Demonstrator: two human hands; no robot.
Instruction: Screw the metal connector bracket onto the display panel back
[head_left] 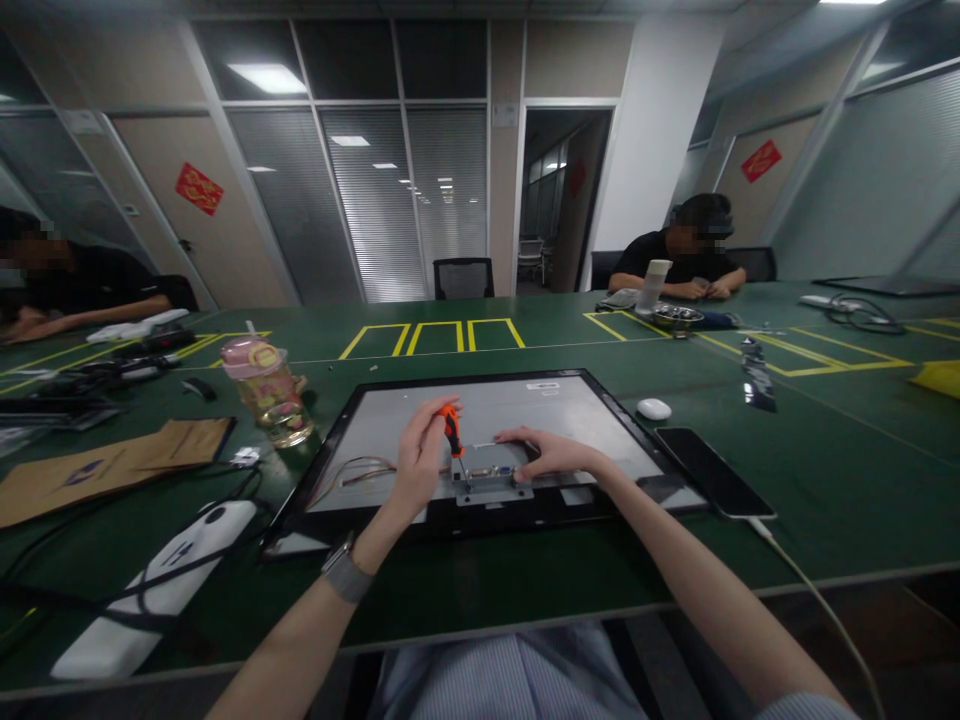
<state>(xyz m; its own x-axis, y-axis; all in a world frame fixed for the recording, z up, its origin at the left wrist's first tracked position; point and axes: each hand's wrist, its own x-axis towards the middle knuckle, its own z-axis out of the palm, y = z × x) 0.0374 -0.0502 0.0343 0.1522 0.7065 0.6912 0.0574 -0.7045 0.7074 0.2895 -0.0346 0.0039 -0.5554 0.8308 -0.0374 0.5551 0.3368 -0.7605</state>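
A flat display panel [585, 420] with a black frame lies back side up on the green table in front of me. My left hand [421, 445] grips an orange and black screwdriver [451, 430], its shaft pointing down at a small metal bracket [491, 492] near the panel's front edge. My right hand [551, 455] rests at the bracket's right side, fingers curled over a part with blue connectors [505, 470]; its far fingers touch something I cannot make out. Thin coloured wires [352, 474] run left from the bracket.
Left of the panel stand a pink-lidded bottle [266, 390], a paper bag [112, 465] and a white power strip [157, 590] with black cables. To the right lie a phone [716, 472] on a charging cable and a white earbud case [654, 409]. Two people sit across the table [465, 630].
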